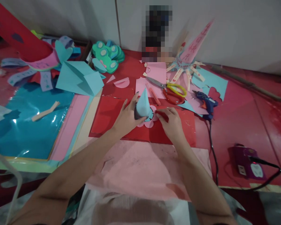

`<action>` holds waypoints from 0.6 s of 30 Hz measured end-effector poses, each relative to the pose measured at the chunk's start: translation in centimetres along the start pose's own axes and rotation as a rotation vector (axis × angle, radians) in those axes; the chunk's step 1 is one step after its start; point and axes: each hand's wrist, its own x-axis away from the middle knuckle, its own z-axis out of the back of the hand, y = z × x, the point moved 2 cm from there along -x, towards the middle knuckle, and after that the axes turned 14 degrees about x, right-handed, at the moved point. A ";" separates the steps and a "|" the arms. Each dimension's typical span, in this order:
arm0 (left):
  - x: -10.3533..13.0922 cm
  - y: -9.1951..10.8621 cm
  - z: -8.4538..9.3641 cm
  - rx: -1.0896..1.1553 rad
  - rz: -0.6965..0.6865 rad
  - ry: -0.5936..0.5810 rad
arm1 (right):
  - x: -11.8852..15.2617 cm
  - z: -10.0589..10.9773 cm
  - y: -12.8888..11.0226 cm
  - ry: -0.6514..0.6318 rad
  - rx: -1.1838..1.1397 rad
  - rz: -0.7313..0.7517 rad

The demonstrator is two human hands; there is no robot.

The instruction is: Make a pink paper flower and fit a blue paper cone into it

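A small light blue paper cone stands upright over a pink scalloped paper piece, on a red sheet. My left hand is wrapped round the left side of the cone, thumb at its lower front edge. On the right, my right hand pinches the edge of the pink piece between thumb and forefinger. Blue paper tabs show between the cone's base and the pink piece.
Scissors and a blue glue gun with its cord lie to the right, near a purple power box. Behind stands a tall pink cone. Folded blue paper and green cutouts are at back left.
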 end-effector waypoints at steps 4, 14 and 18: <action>0.0 -0.1 0.0 0.022 -0.012 -0.005 | 0.1 -0.2 0.1 -0.026 -0.022 -0.060; 0.0 -0.6 -0.3 -0.004 -0.069 -0.012 | 0.1 -0.3 -0.1 -0.039 -0.039 -0.067; 0.0 -0.7 -0.2 -0.020 -0.082 -0.026 | 0.0 -0.1 -0.3 -0.039 -0.024 -0.060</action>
